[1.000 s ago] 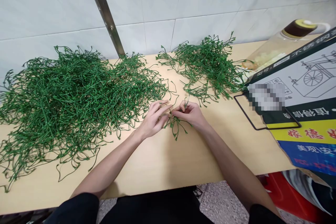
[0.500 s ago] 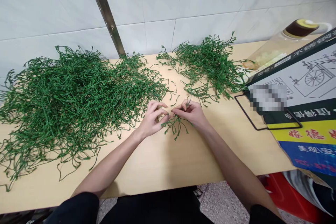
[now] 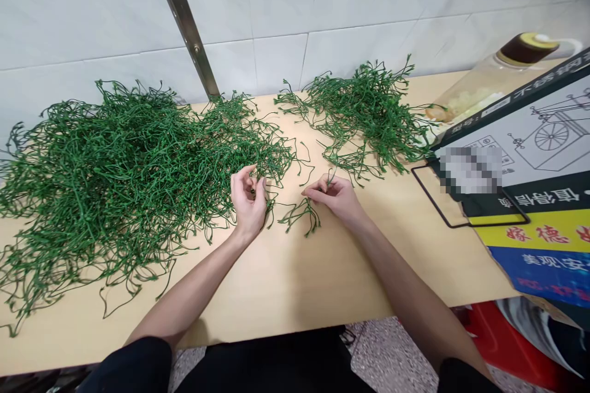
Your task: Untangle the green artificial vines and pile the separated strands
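A big heap of green plastic sprigs (image 3: 115, 166) covers the left of the wooden table (image 3: 286, 282). A smaller heap (image 3: 364, 110) lies at the back right. My left hand (image 3: 247, 199) is at the big heap's right edge, its fingers curled round strands there. My right hand (image 3: 335, 196) pinches a small green sprig (image 3: 302, 215) whose branches hang down onto the table between my hands.
A printed cardboard box (image 3: 530, 196) stands at the right with a black wire frame (image 3: 465, 209) in front of it. A plastic jar with a brown lid (image 3: 498, 73) lies behind the box. A metal strip (image 3: 184, 18) runs down the tiled wall.
My left hand has left the sprig and moved left to the edge of the big heap. My right hand has stayed put with the sprig.
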Available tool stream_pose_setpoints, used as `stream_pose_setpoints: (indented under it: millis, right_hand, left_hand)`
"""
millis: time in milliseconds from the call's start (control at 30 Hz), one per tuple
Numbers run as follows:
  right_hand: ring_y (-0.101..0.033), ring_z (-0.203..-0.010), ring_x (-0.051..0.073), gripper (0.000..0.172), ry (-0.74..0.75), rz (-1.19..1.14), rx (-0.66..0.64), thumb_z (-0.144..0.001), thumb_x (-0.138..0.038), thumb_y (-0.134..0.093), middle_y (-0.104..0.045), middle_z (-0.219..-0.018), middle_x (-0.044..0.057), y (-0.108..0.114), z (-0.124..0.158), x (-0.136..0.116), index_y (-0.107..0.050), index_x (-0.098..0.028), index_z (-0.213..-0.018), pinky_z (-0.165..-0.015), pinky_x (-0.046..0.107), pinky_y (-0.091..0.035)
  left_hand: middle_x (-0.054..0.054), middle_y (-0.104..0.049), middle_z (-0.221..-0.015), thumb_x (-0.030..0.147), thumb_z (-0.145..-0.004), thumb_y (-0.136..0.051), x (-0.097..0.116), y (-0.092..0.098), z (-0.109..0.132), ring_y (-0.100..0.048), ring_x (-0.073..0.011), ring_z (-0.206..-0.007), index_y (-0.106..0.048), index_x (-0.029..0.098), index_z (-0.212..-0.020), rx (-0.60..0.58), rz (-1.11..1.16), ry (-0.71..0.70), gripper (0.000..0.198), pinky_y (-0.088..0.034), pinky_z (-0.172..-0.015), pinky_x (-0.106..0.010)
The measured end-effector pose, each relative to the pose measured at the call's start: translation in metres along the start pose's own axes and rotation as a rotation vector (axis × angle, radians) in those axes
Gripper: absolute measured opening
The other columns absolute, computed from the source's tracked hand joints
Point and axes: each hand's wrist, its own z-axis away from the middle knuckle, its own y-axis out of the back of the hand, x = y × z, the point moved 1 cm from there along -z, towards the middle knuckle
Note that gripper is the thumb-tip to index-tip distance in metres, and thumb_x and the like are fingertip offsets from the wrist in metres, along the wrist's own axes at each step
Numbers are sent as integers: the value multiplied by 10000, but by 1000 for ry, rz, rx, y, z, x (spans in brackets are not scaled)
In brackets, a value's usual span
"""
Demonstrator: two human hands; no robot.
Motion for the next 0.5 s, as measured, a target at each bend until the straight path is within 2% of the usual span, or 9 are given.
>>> stream_pose_setpoints:
  millis: [100, 167, 267, 333, 433, 500]
  right_hand:
    - [-578, -536, 115, 548, -2, -28, -24, -547, -405, -918, -731, -692, 21, 0, 0, 1, -404, -215, -572, -509, 263, -448]
    - [-576, -528, 110, 539, 3, -38, -35, -568, -406, -910, -728, -695, 18, 1, -1, 2, -407, -212, -574, -517, 265, -452]
    - [-587, -549, 112, 525, 16, -30, -51, -598, -416, -894, -722, -705, 14, 1, -1, 3, -412, -210, -577, -555, 276, -482]
    - [-603, -576, 120, 519, 18, -17, -71, -610, -424, -886, -726, -722, 15, 1, 0, 2, -413, -212, -583, -592, 289, -510]
    - [-636, -612, 136, 519, 18, -24, -102, -618, -433, -880, -735, -737, 14, -1, 0, 2, -410, -215, -586, -639, 310, -547]
    - [-649, -622, 141, 517, 26, -41, -110, -619, -426, -882, -737, -735, 12, -1, 0, 2, -412, -215, -582, -654, 317, -563]
  left_hand:
    - [-26, -478, -1007, 236, -918, -575, 0, 0, 1, -578, -115, -903, -494, 247, -1232, -3, 11, -37, 325, -533, -878, -275]
    - [-63, -511, -1097, 231, -925, -556, 4, 2, 0, -582, -163, -1056, -543, 229, -1191, -5, -97, -130, 266, -516, -964, -333]
    - [-73, -566, -1048, 243, -915, -596, 9, 2, 0, -595, -186, -1045, -644, 199, -1028, -52, -206, -255, 131, -531, -936, -361]
    - [-75, -618, -1014, 260, -913, -617, 11, 0, 2, -648, -168, -963, -634, 185, -1038, -198, -81, -249, 147, -559, -872, -335]
    - [-83, -694, -979, 287, -911, -639, 7, -4, 8, -724, -150, -867, -548, 178, -1188, -541, 170, -107, 311, -586, -812, -294]
    - [-85, -717, -985, 290, -894, -666, 3, -6, 11, -741, -149, -864, -509, 194, -1240, -689, 234, -49, 391, -591, -809, -283]
